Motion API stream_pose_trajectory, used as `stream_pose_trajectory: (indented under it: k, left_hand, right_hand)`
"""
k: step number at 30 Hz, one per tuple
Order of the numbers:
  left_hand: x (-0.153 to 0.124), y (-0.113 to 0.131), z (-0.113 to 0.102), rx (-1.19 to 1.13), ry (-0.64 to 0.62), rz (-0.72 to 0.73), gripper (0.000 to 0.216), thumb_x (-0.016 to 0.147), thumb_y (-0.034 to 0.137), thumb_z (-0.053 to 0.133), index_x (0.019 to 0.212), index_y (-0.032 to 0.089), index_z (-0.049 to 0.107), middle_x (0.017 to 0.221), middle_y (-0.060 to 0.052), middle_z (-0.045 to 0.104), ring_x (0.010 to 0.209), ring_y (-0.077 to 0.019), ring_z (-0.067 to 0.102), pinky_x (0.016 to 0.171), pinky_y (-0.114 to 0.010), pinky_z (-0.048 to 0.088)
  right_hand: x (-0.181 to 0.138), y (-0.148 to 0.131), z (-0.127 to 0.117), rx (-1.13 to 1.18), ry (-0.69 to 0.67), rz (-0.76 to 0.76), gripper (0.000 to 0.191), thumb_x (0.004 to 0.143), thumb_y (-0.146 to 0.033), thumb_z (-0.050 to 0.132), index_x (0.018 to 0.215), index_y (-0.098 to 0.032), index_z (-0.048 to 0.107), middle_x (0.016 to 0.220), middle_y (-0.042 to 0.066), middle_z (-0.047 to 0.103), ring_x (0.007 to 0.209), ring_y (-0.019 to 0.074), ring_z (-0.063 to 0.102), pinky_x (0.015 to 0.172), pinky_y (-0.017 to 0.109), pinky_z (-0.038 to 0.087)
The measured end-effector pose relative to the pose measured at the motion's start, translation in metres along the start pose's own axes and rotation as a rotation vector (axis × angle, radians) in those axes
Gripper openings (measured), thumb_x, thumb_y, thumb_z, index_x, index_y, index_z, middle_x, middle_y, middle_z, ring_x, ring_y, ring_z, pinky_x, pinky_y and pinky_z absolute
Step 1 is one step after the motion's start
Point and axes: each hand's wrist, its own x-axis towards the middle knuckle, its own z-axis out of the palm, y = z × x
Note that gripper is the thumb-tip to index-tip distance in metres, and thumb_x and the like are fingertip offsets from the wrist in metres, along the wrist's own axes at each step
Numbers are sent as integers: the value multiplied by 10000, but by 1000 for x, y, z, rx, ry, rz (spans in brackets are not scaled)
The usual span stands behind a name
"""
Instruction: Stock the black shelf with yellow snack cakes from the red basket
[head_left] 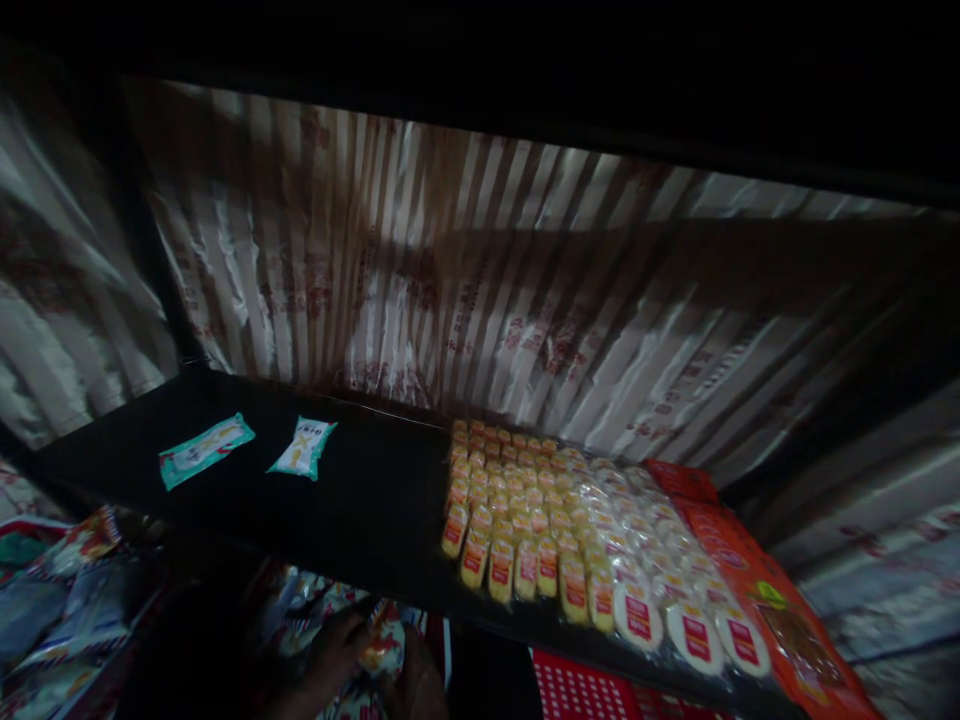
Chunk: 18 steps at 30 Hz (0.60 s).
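Observation:
Low in the dim head view, my left hand (334,660) and my right hand (421,685) are close together below the shelf's front edge. Between them is a shiny snack packet (385,640), white with red and orange print. My fingers close on it from both sides, though shadow hides part of the grip. More snack packets (307,597) lie heaped around and beneath my hands. Above, on the black shelf (375,480), two green-and-white packets lie apart: a long one (207,452) and a shorter one (304,448).
Several rows of wrapped yellow cakes (510,530) and round white cakes (636,615) fill the shelf's right half. Orange-red bags (780,610) lie at its right end. A red basket (577,690) is below, and bagged goods (75,610) sit lower left. Striped sheeting (450,270) hangs behind.

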Motion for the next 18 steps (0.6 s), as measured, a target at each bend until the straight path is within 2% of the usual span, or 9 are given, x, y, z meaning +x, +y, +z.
stream_pose_trajectory:
  k: [4, 7, 10, 14, 18]
  left_hand:
    - [-2, -2, 8, -105, 95, -152, 440, 859, 394, 314, 1239, 288, 509, 1226, -62, 591, 1027, -208, 592, 782, -280, 494]
    - [-6, -7, 13, -139, 112, -137, 461, 848, 380, 334, 1255, 250, 507, 1237, -56, 593, 1058, -192, 579, 864, -274, 463]
    - [-8, -11, 16, -213, 178, -69, 496, 787, 429, 451, 1228, 224, 548, 1243, -62, 595, 1126, -221, 542, 951, -286, 408]
    - [-9, -2, 18, -390, 240, -53, 434, 753, 435, 503, 1103, 212, 631, 1092, -63, 669, 1018, -231, 594, 876, -289, 445]
    - [-24, 18, 10, -673, 299, -62, 378, 719, 442, 555, 959, 168, 657, 894, -54, 699, 860, -217, 629, 742, -284, 481]
  right_hand:
    - [4, 2, -7, 33, -41, 30, 524, 742, -274, 585, 1258, -189, 540, 1203, 148, 615, 1111, 284, 581, 940, 366, 474]
    - [7, 4, -14, 129, -66, 53, 535, 723, -315, 604, 1243, -200, 553, 1169, 138, 635, 1062, 289, 607, 882, 370, 500]
    - [5, 3, -26, 231, -47, 55, 507, 720, -335, 602, 1211, -211, 580, 1126, 127, 656, 1023, 285, 626, 844, 358, 511]
    - [-2, -12, -51, 355, 15, -18, 488, 739, -311, 545, 1211, -189, 565, 1116, 131, 655, 1016, 266, 626, 848, 351, 509]
    - [-7, -38, -77, 402, 12, 12, 478, 758, -264, 497, 1223, -169, 546, 1144, 133, 637, 1041, 247, 607, 904, 354, 479]
